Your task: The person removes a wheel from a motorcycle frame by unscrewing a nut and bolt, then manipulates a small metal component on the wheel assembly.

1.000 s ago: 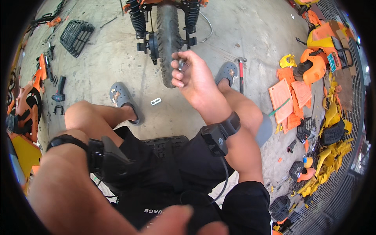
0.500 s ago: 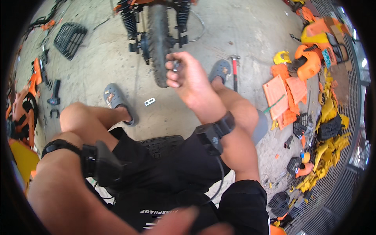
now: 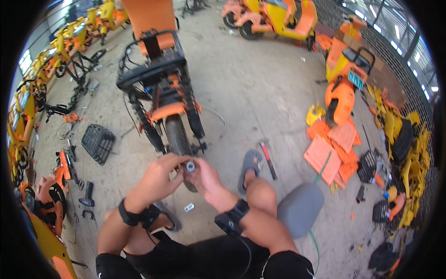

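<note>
Metal ring-shaped part, a small washer or nut [image 3: 190,165], now sits between both hands in front of the scooter's wheel [image 3: 176,139]. Head view: half a second ago only the right hand was raised at the wheel, pinching a small piece, and the left forearm lay low over the knee. Left hand [image 3: 160,174] has since come up; its grip is closed on the part from the left, fingertips curled round it. Right hand [image 3: 206,176] grip is also clenched on it from the right. Judgement: the part is being worked two-handed, at the wheel's lower end.

Camera has also tilted up, so more of the concrete floor [image 3: 260,88] shows.

Room to move: open floor lies to the right of the wheel, up to the hammer [image 3: 268,159] and sandalled foot [image 3: 250,165]. A small pale piece [image 3: 188,207] lies on the floor just below the hands. Black grille [image 3: 98,143] lies well apart toward the floor's left edge; orange panels [image 3: 332,151] crowd the right edge.
</note>
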Demonstrator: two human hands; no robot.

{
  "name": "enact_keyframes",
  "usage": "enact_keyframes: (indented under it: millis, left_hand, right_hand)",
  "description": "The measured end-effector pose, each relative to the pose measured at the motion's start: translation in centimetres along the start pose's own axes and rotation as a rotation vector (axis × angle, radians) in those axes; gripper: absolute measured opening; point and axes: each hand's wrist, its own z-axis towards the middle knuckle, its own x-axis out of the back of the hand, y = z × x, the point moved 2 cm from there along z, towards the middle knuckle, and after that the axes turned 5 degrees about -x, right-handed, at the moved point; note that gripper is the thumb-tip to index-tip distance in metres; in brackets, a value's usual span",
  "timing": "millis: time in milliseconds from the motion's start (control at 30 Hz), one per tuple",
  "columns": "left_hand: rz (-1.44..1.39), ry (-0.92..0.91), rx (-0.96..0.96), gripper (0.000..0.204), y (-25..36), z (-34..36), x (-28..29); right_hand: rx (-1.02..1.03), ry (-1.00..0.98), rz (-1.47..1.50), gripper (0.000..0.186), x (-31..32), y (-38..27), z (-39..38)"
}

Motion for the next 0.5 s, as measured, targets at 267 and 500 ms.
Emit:
enact_keyframes:
  millis: [267,500]
  left_hand:
    - [-0.023,-0.032,0.191,0.044,-4.3,-3.0,-2.4]
    - [-0.032,-0.047,0.042,0.039,-4.2,-3.3,-1.9]
  right_hand:
    - [-0.160,-0.046,-0.211,0.049,-1.6,0.1,-1.7]
    - [-0.180,-0.048,-0.248,0.047,-1.4,0.0,-1.4]
